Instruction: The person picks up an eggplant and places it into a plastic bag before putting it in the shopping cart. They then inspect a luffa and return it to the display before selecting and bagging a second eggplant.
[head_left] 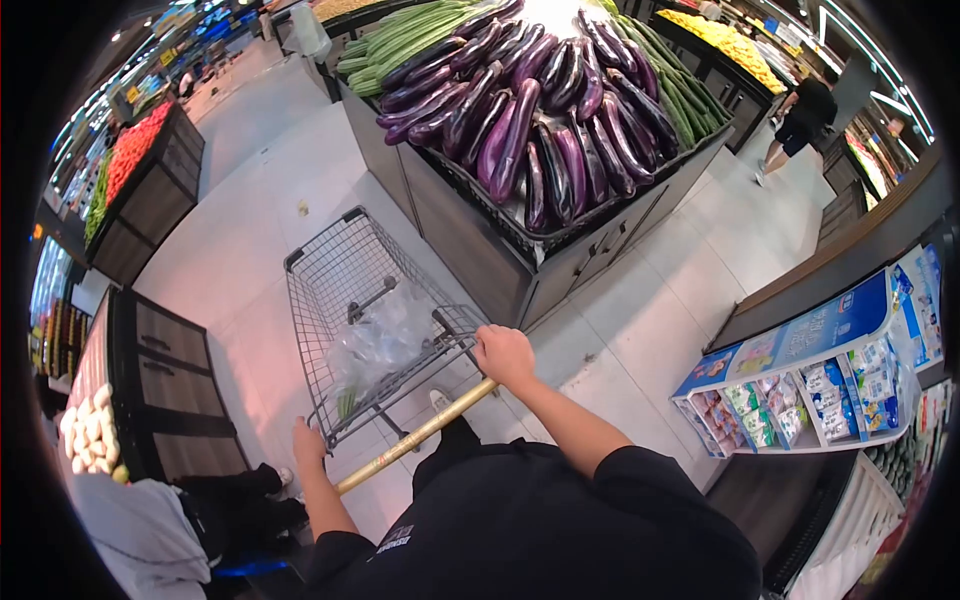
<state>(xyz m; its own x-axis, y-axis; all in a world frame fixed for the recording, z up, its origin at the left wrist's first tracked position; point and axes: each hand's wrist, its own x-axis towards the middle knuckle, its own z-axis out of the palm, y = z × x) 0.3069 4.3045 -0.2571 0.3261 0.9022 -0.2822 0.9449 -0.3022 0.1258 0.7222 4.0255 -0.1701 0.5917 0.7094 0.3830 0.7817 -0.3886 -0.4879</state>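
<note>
A grey wire shopping cart (318, 268) stands in front of me, with a yellow handle bar (420, 433) across its near side. My right hand (506, 356) is closed around the cart's near right corner, just past the end of the bar. At the near left corner, my left hand (309, 441) is closed on the frame, its fingers partly hidden. Inside the cart lie clear plastic bags (375, 340); something green shows through at the near end, but I cannot make out what.
A stand heaped with purple eggplants (515, 140) and long green vegetables (415, 45) rises ahead, close to the cart's right side. Dark cabinets (165, 370) and a person in grey (140, 530) are at left. A blue display shelf (800, 370) stands at right. Another person (805, 108) walks farther off.
</note>
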